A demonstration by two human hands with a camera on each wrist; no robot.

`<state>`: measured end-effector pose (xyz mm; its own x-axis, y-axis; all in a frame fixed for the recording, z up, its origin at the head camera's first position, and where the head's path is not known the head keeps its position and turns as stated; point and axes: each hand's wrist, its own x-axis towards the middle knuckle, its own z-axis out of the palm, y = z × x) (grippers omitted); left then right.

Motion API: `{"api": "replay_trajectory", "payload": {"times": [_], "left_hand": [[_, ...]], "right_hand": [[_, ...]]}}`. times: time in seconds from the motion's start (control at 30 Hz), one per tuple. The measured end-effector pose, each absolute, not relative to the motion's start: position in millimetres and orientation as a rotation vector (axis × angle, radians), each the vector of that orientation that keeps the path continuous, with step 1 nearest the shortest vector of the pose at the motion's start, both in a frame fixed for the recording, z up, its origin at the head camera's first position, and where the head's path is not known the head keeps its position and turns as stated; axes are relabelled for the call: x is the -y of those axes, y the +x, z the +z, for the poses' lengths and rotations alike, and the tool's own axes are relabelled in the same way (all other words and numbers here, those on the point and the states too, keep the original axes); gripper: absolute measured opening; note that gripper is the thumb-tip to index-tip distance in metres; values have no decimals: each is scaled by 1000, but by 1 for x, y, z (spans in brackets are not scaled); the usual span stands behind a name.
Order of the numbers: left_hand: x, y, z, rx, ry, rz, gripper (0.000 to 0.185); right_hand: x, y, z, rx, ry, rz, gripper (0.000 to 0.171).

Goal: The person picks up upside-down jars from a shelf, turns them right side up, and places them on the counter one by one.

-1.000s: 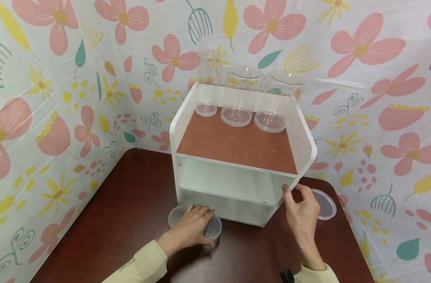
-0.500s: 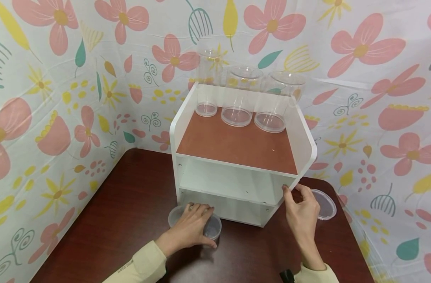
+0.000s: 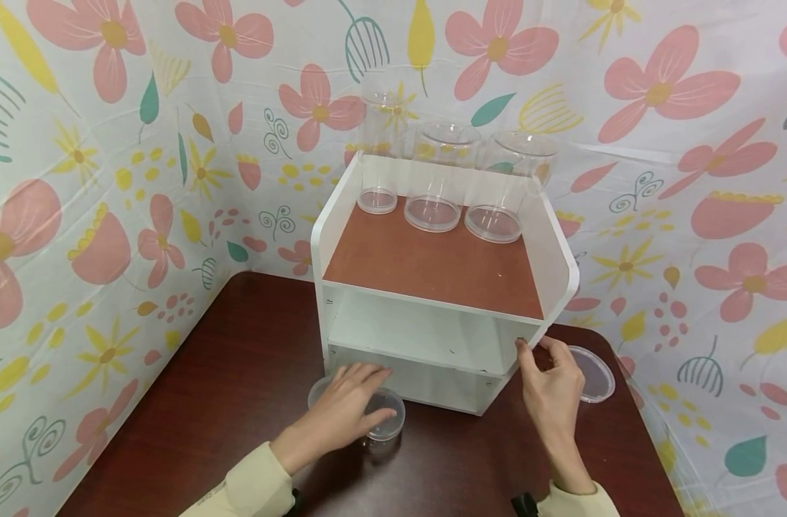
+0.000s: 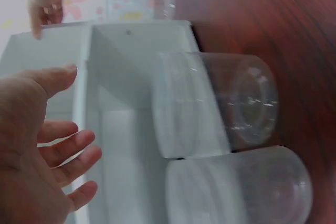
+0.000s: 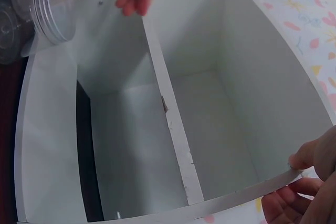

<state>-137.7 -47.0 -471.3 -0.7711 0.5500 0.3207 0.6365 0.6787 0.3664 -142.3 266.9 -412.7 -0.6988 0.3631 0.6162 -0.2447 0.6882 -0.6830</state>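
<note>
Here, straight left-hand fingers [image 3: 357, 379] hover over round clear tubs [image 3: 383, 416]; right fingers [image 3: 529, 355] pinch the smooth white shelf [image 3: 558, 266].

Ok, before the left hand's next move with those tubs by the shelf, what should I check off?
1. Left hand open, fingers straight above the small clear plastic tubs: ok.
2. Tubs firmly gripped: not ok, fingers not curled round them.
3. Right hand steadying the white shelf unit at its front right edge: ok.
4. Lower white compartments free of things: ok.
5. Three tall clear jars upright on the brown top: ok.
6. Round clear lid lies apart, right of shelf: ok.
</note>
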Motion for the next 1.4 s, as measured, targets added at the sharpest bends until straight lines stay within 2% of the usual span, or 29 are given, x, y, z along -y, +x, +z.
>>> {"api": "replay_trajectory", "payload": {"times": [0.67,1.17,1.4], "left_hand": [[59,-130,-369,2539,-1034,-1134,52],[61,-155,-293,2281,-994,-1340,53],[67,-176,-253,2283,-863,-1451,57]], "right_hand": [[-267,-144,-414,2123,-94,1012,16],[-269,-143,-415,2114,-77,1012,15],[-268,-143,-415,2113,-72,1018,15]]}}
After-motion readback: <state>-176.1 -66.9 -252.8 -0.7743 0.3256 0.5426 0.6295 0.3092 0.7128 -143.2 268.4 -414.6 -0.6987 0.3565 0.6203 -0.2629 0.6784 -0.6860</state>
